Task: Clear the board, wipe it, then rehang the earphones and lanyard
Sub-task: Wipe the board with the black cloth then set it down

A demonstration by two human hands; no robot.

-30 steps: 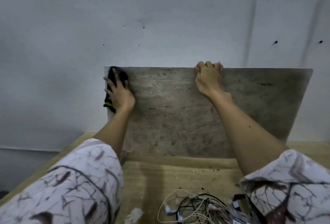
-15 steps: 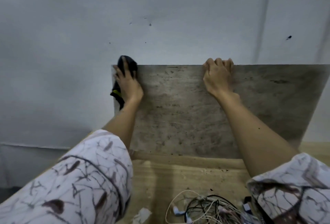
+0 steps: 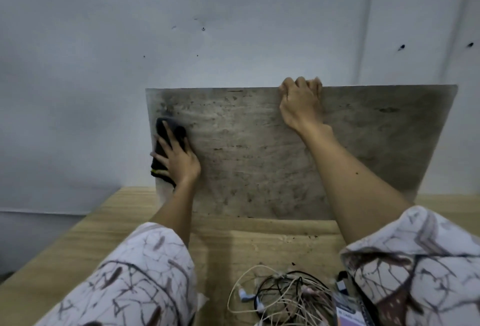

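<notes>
Board (image 3: 285, 149) standing near upright on wooden tabletop (image 3: 78, 242), leaning toward wall (image 3: 181, 14); face bare, nothing hanging on it. Surface grey-brown, mottled, streaked across upper half.

Left hand (image 3: 176, 159) flat against board near its left edge, fingers spread, pressing black cloth (image 3: 166, 144) to the surface. Cloth bunched, one corner with yellow trim hanging below the palm. Not a closed grip: cloth pinned by open palm and fingers only.

Right hand (image 3: 301, 102) at top edge, fingers curled over the rim, clamped on the board to steady it.

Earphones (image 3: 283, 297) lying in a tangled heap of white, cream and black cords on the tabletop at the near edge, clear of the board. Lanyard card (image 3: 348, 312) just beside the tangle, partly under right sleeve (image 3: 415, 260). Small scrap of white paper (image 3: 202, 299) near left sleeve.

Assessment: clearing done, wiping in progress, rehanging not yet begun.

Risks noted:
- Board unfixed at base; hard sideways wiping pressure likely to slide the foot forward across the smooth tabletop and onto the cords.
- Release of the top-edge hold while pressing: board free to tip or skate.
- Cloth held by palm pressure alone; liable to slip off past the left edge.
- Cords heavily knotted; rough pulling at rehang stage likely to strain wires.
</notes>
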